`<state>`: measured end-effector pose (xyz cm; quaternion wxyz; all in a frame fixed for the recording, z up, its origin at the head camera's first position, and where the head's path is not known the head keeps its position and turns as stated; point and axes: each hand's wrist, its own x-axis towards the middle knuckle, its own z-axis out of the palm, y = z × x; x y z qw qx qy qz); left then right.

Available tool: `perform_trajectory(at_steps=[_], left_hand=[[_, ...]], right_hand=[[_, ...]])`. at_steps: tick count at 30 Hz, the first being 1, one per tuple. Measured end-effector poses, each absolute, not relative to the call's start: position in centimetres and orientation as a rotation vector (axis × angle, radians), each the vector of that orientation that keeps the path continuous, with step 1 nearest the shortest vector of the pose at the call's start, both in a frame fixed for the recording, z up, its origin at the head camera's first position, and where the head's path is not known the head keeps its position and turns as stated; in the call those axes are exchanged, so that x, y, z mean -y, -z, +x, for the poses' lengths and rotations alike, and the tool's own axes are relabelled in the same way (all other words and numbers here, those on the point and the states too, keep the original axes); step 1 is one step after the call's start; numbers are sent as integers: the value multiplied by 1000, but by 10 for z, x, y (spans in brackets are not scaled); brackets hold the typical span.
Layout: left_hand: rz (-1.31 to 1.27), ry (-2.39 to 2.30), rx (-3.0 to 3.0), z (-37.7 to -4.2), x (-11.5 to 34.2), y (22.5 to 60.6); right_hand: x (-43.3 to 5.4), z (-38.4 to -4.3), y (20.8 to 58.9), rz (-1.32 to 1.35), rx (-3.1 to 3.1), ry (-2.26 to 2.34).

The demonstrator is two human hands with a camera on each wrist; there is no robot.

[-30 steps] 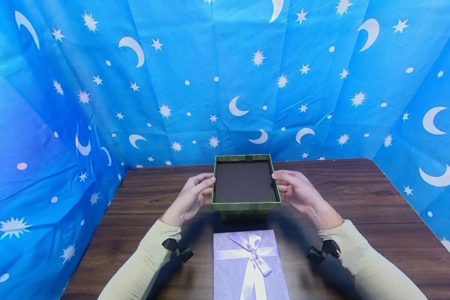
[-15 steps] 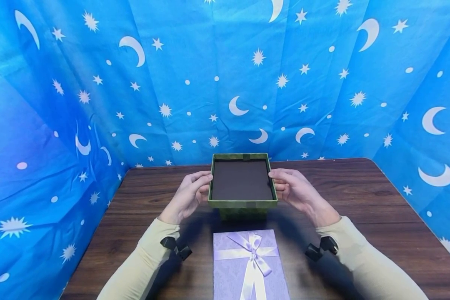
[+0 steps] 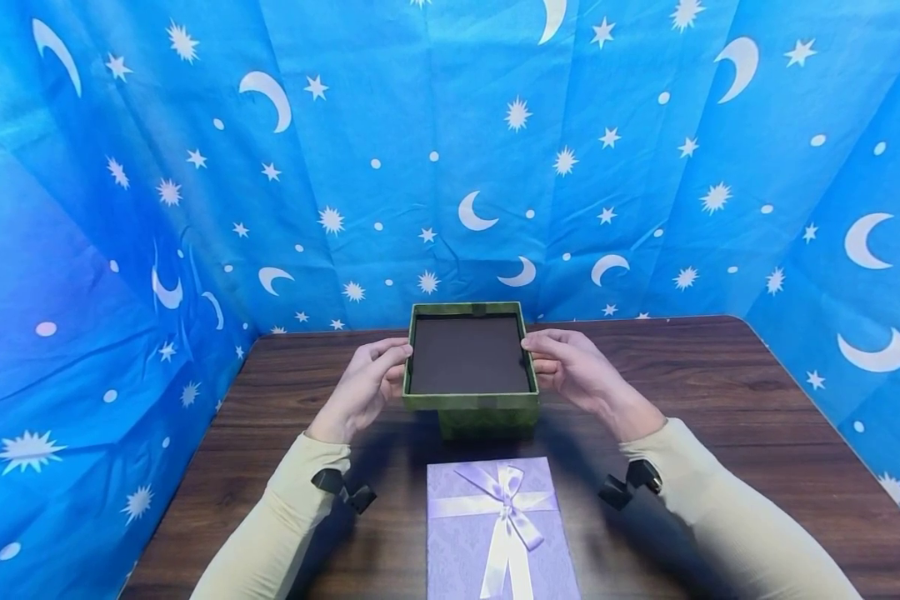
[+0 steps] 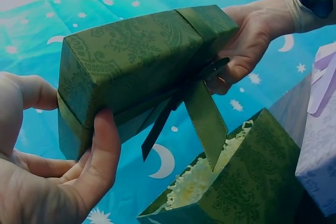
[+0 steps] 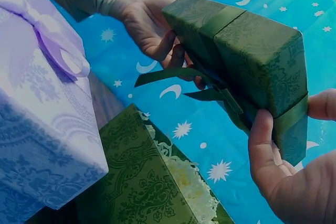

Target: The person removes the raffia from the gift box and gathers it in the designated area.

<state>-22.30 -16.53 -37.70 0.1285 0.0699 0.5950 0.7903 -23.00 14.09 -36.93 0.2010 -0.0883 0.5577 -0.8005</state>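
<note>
Between my two hands is a green patterned box lid (image 3: pixel 471 402), raised above the table with its dark inside facing up. A green ribbon and bow (image 4: pixel 202 108) hang from its underside. My left hand (image 3: pixel 360 379) pinches the lid's left side, thumb near the rim and fingers below. On the right side my right hand (image 3: pixel 585 371) pinches it the same way. Below the lid stands the matching green box (image 3: pixel 487 423), partly hidden in the head view. Pale shredded paper filler (image 5: pixel 189 182) fills the open box in the wrist views.
A lilac gift box (image 3: pixel 457 542) with a satin bow (image 3: pixel 507 504) stands on the near side of the green box. The dark wooden table (image 3: pixel 255 433) meets a blue moon-and-star cloth (image 3: pixel 390 167) at its back and sides.
Both hands have carried the lid to the left and slightly up, uncovering a bit more of the green box's front. The lilac box stays where it was.
</note>
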Motion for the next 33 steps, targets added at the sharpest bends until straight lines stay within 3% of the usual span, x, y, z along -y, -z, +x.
perform_trajectory(at_steps=[33], left_hand=[[167,-2233,-1856,-229,198,375]], right_hand=[[-110,-244,360,-246,-1787,2047]])
